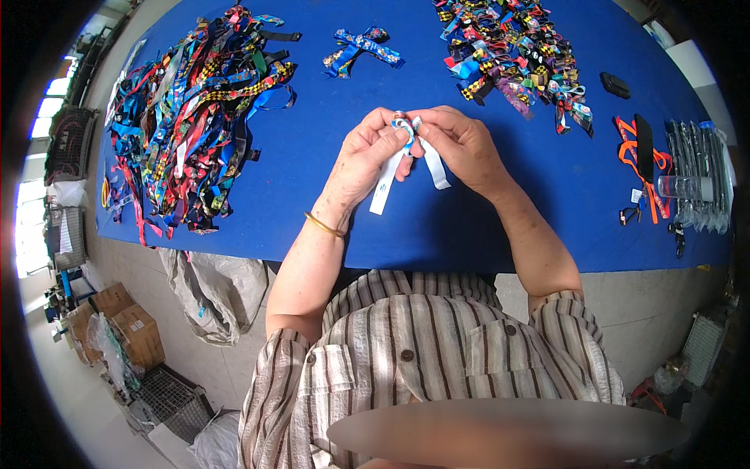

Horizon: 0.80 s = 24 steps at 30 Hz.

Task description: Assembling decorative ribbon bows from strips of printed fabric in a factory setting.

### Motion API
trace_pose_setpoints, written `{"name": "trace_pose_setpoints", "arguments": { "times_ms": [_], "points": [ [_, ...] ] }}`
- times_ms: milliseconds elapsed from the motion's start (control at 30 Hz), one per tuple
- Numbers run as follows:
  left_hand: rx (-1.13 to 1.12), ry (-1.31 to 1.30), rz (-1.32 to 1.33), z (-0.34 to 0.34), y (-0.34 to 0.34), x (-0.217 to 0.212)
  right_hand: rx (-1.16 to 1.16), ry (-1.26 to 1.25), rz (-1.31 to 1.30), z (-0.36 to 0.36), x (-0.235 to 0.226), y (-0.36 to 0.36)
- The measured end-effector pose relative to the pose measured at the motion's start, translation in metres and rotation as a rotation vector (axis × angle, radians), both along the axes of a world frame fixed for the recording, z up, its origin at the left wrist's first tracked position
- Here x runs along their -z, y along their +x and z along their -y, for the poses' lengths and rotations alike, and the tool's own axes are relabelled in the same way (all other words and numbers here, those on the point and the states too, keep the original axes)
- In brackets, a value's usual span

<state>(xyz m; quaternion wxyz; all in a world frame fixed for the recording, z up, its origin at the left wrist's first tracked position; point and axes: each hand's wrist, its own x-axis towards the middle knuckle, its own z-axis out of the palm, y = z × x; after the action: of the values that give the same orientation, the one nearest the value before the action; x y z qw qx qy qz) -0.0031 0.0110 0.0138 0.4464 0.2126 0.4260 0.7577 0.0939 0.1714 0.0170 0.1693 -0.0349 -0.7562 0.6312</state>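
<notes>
My left hand [355, 160] and my right hand [471, 152] meet over the middle of the blue-covered table. Between them is a narrow fabric strap [383, 189], white on one face, with a red and blue print showing where it curls at my fingertips. Both hands are closed, each pinching the strap between thumb and fingers. Its two white tails hang down, one below the left hand and one beside the right. The fingers hide part of the curled section. Beyond the hands lies a small crossed bundle of blue printed straps [361, 53].
A large heap of colourful printed straps [195, 117] covers the table's left side. Looped straps [516, 59] lie in rows at the far right. Near the right edge are a black case [615, 84], an orange strap [627, 152], a clear cup [678, 187] and plastic-wrapped packs [698, 148].
</notes>
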Motion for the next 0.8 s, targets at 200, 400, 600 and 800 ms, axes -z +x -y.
{"name": "trace_pose_setpoints", "arguments": {
  "times_ms": [200,400,600,800],
  "points": [
    [-0.016,0.032,0.03,0.001,-0.002,0.001,-0.028,-0.076,0.048,-0.003,0.0,0.001],
    [-0.149,0.132,0.072,0.0,-0.005,0.003,0.108,-0.298,0.043,-0.006,-0.008,-0.003],
    [-0.131,0.199,0.156,0.001,-0.007,0.002,0.185,-0.372,0.051,-0.009,0.0,-0.005],
    [-0.097,0.258,0.222,0.002,-0.005,0.0,0.137,-0.538,0.08,-0.009,0.002,-0.004]
  ]
}}
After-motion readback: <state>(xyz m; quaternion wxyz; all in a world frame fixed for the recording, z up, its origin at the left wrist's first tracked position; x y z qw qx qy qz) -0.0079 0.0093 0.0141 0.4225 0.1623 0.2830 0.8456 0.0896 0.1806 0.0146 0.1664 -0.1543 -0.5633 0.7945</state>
